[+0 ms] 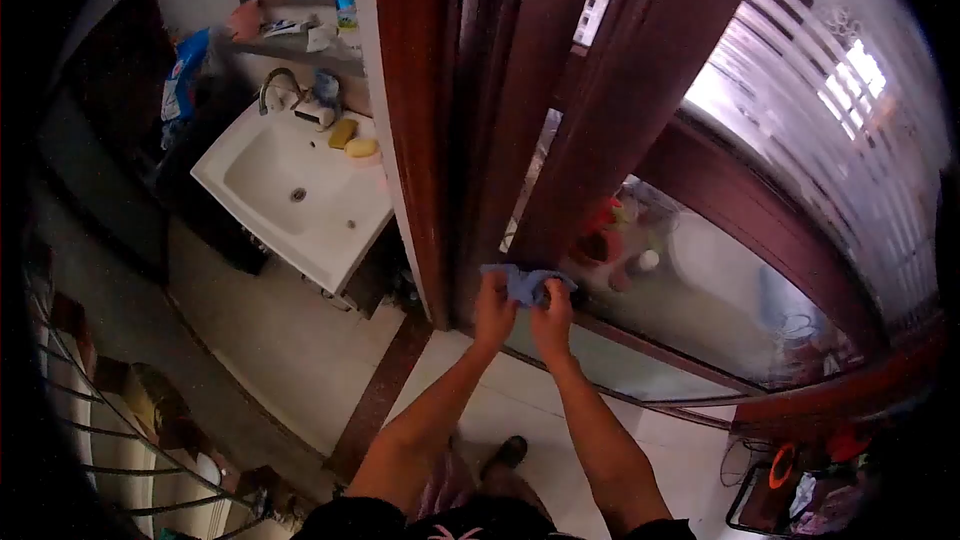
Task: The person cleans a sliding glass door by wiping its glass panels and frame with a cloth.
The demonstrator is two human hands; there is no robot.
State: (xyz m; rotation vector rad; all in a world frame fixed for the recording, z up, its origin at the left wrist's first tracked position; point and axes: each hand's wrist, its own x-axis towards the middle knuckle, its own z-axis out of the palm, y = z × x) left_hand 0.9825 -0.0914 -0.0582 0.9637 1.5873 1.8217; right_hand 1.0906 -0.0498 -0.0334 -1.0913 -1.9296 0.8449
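A blue cloth is bunched between my two hands, in front of the lower part of a dark red-brown wooden door frame. My left hand grips the cloth's left part, fingers closed. On its right part, my right hand is closed too, with the thumb bent over the fabric. The hands are close together, and both arms reach forward. Glass panels are set in the wooden frame to the right of the hands.
At the left stands a white sink with a faucet, a yellow soap and a sponge. A metal railing is at the lower left. A rack with items stands at the lower right.
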